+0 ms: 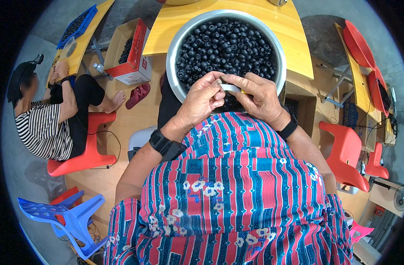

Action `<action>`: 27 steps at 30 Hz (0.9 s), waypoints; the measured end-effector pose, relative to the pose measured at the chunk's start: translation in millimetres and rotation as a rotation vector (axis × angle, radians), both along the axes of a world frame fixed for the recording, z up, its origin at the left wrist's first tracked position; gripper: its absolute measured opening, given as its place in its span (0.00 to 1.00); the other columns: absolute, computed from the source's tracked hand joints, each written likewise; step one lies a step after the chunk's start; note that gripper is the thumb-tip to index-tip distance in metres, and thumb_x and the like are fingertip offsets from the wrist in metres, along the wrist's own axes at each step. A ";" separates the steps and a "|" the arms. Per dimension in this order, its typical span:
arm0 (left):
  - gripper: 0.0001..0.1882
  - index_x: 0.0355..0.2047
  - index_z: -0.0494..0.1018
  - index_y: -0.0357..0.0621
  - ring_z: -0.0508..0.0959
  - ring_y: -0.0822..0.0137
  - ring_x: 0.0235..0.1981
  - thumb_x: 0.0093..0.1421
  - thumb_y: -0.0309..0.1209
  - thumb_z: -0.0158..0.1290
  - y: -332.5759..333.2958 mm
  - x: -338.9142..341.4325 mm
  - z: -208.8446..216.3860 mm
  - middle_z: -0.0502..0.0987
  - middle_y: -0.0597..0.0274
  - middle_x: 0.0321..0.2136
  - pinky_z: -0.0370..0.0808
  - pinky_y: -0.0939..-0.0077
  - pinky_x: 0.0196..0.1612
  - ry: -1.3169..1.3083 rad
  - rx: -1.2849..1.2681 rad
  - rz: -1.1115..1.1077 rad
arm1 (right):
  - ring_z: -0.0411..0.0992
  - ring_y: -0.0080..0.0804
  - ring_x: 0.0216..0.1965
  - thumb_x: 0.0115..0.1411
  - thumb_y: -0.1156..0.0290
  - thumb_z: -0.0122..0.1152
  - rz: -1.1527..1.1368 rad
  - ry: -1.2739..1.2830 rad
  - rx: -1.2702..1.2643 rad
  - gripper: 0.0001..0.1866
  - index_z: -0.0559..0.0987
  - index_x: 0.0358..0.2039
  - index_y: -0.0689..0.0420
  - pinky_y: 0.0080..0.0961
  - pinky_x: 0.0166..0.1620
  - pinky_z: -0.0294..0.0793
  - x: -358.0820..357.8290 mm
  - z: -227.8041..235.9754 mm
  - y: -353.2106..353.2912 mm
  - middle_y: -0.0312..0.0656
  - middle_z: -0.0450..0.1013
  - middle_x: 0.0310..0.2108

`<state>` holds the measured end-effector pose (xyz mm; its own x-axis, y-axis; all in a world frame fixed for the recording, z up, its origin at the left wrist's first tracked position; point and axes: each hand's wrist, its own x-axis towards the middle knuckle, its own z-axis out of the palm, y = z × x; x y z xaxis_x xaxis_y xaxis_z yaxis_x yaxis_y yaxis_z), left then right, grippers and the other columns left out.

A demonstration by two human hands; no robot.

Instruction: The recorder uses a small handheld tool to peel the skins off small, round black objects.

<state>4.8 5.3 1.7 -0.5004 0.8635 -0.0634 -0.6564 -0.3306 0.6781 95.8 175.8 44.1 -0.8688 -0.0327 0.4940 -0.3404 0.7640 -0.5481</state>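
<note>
Head view: at the upper middle of the frame, the person's left hand (203, 96) and right hand (258, 95) meet over the near rim of a wide metal bowl (171, 64) full of small round black pieces (226, 46). Between the fingertips lies a small pale strip (230, 88). The right hand pinches it between thumb and bent fingers; the left fingers are drawn together at its left end, but whether they grip the strip or something tiny beside it cannot be told. Holding both hands low and close probably keeps the work in sight and lets anything dropped land in the bowl. The bowl reaches past the near edge of the yellow table (294, 35), toward the body, likely to bring the pieces within easy reach.

Much is covered. The fingers hide most of the strip, and a dark patch under the right forefinger is too small to name. The hands and patterned shirt (233, 176) block the bowl's nearest side, so what bears it there is unseen. At the left, a seated co-worker (45, 132) bends over the hands, whose contents are unclear. Red basins (360, 44) at the upper right curve with the lens.
</note>
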 end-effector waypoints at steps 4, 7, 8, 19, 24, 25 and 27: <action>0.09 0.47 0.66 0.43 0.64 0.80 0.27 0.68 0.29 0.43 -1.6 -0.4 -5.1 0.67 0.68 0.33 0.61 0.89 0.27 0.063 0.053 -0.072 | 0.73 0.39 0.25 0.50 0.71 0.66 0.013 -0.053 -0.051 0.20 0.80 0.46 0.46 0.31 0.30 0.74 -0.5 0.4 1.9 0.40 0.71 0.23; 0.10 0.47 0.66 0.43 0.64 0.78 0.28 0.68 0.32 0.43 -5.3 -1.7 5.3 0.68 0.65 0.34 0.61 0.88 0.27 -0.023 0.010 0.045 | 0.76 0.40 0.32 0.50 0.72 0.67 -0.030 -0.055 -0.151 0.19 0.79 0.45 0.54 0.29 0.37 0.76 -2.1 -7.3 6.5 0.44 0.76 0.30; 0.11 0.48 0.66 0.43 0.65 0.76 0.29 0.68 0.34 0.44 -9.2 -4.8 10.9 0.69 0.63 0.34 0.62 0.88 0.26 -0.050 0.023 0.074 | 0.76 0.39 0.35 0.50 0.73 0.67 -0.067 -0.054 -0.258 0.19 0.79 0.45 0.57 0.28 0.40 0.75 -3.0 -10.4 8.0 0.46 0.76 0.34; 0.08 0.42 0.75 0.42 0.68 0.76 0.26 0.65 0.28 0.49 -18.5 -32.3 33.5 0.70 0.66 0.30 0.65 0.86 0.25 0.423 -0.383 0.261 | 0.77 0.38 0.40 0.53 0.74 0.65 -0.146 -0.094 -0.331 0.15 0.79 0.43 0.59 0.28 0.46 0.75 -6.2 -15.0 9.6 0.48 0.78 0.38; 0.10 0.38 0.79 0.44 0.73 0.59 0.29 0.54 0.23 0.57 -9.6 -30.8 32.9 0.70 0.56 0.28 0.71 0.67 0.35 1.557 -0.793 0.529 | 0.78 0.38 0.40 0.53 0.74 0.65 -0.133 -0.092 -0.343 0.15 0.80 0.42 0.60 0.28 0.46 0.75 -6.5 -14.9 8.6 0.48 0.78 0.38; 0.11 0.38 0.79 0.45 0.73 0.57 0.29 0.53 0.24 0.58 -8.9 -31.3 31.7 0.70 0.55 0.28 0.71 0.66 0.35 1.632 -0.841 0.536 | 0.78 0.39 0.40 0.53 0.74 0.65 -0.130 -0.090 -0.348 0.15 0.80 0.42 0.60 0.28 0.45 0.75 -6.5 -15.1 8.8 0.48 0.78 0.38; 0.12 0.38 0.79 0.45 0.73 0.56 0.30 0.52 0.24 0.60 -7.6 -32.4 33.7 0.70 0.55 0.28 0.72 0.65 0.35 1.659 -0.857 0.527 | 0.78 0.39 0.40 0.53 0.74 0.65 -0.128 -0.090 -0.351 0.15 0.80 0.42 0.60 0.28 0.45 0.75 -6.5 -15.1 9.0 0.48 0.78 0.38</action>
<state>-27.7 -2.3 35.3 -0.6549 0.6319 0.4146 0.7464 0.4551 0.4855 89.3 184.8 29.0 -0.8951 0.2367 0.3778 -0.1931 0.5580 -0.8070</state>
